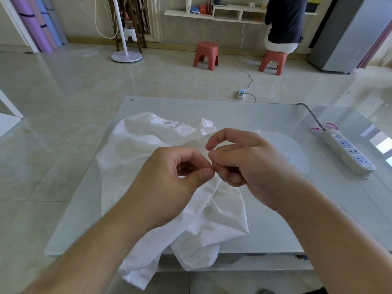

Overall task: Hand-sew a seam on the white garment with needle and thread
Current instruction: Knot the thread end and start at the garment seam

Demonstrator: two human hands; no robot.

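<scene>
The white garment (148,145) lies crumpled on the glass table (265,209), one end hanging over the near edge. A fold of it is lifted between my two hands at the centre. My left hand (169,177) pinches that fold between thumb and forefinger. My right hand (244,160) meets it fingertip to fingertip, thumb and fingers curled and pinched together at the same spot. The needle and thread are too small to make out between the fingertips.
A white power strip (347,153) with a grey cord lies on the table's right side. A white oval sheet (292,153) sits behind my right hand. On the floor beyond stand two red stools (205,55), a fan stand (126,54), and a seated person (284,24).
</scene>
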